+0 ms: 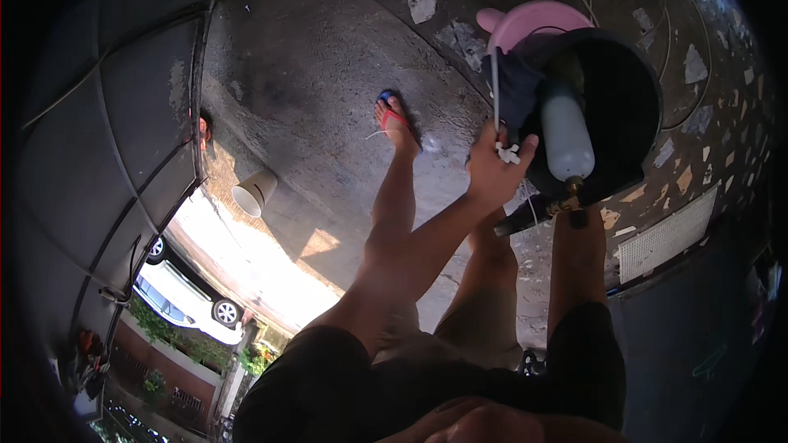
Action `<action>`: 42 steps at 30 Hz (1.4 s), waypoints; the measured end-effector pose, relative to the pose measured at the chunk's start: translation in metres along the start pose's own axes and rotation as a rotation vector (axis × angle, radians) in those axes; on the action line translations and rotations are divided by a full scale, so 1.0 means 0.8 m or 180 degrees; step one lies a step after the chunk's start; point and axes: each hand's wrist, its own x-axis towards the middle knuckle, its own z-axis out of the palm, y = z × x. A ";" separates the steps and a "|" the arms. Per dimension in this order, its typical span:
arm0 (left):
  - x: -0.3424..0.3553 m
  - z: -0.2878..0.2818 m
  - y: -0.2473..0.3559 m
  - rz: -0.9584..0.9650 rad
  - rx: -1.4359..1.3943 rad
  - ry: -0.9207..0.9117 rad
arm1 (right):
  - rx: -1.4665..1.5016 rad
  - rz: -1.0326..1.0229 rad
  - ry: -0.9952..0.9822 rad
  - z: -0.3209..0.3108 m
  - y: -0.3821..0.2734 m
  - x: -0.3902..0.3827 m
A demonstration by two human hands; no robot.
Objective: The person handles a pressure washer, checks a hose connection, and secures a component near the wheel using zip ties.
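My left hand (492,168) is closed round a thin grey rod (496,86), its thumb raised to the side. A small white knobbed piece (509,153) shows between thumb and fingers. Beside it, a pale cylinder (566,135) with a brass fitting (573,189) lies across the mouth of a black bucket (648,107). A black handle-like part (525,215) sticks out leftward by the fitting. My right forearm (579,262) reaches up to the fitting; the fingers of my right hand are hidden there. Dark cloth (519,86) hangs at the bucket's left rim.
A pink basin (538,23) sits behind the bucket. Hoses (663,8) curve over the paint-flaked floor at the far right. A beige tub (254,193) lies tipped at left, near a metal gate (115,139). My sandalled foot (396,119) stands ahead. Outside is a white car (185,299).
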 end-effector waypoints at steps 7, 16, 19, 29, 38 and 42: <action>-0.015 0.097 -0.043 0.0192 -0.0769 -0.0947 | -0.0313 -0.0401 0.0032 0.034 0.050 -0.019; 0.136 -0.260 -0.418 -0.2881 -0.2210 0.1763 | -0.1016 -0.1763 0.0133 0.145 0.138 -0.057; 0.172 -0.264 -0.476 -0.2940 -0.2209 0.1760 | -0.0847 -0.1645 0.0130 0.169 0.128 -0.050; 0.222 -0.222 -0.509 -0.2346 -0.0943 0.1398 | 0.0945 0.0769 -0.0059 0.187 -0.034 -0.068; 0.119 -0.344 -0.163 -0.1967 -0.1563 -0.0321 | -0.0431 0.3697 -0.1465 -0.345 -0.280 -0.313; 0.113 -0.382 -0.036 -0.1643 -0.1460 -0.1141 | -0.2219 0.1993 -0.1764 -0.281 -0.353 -0.256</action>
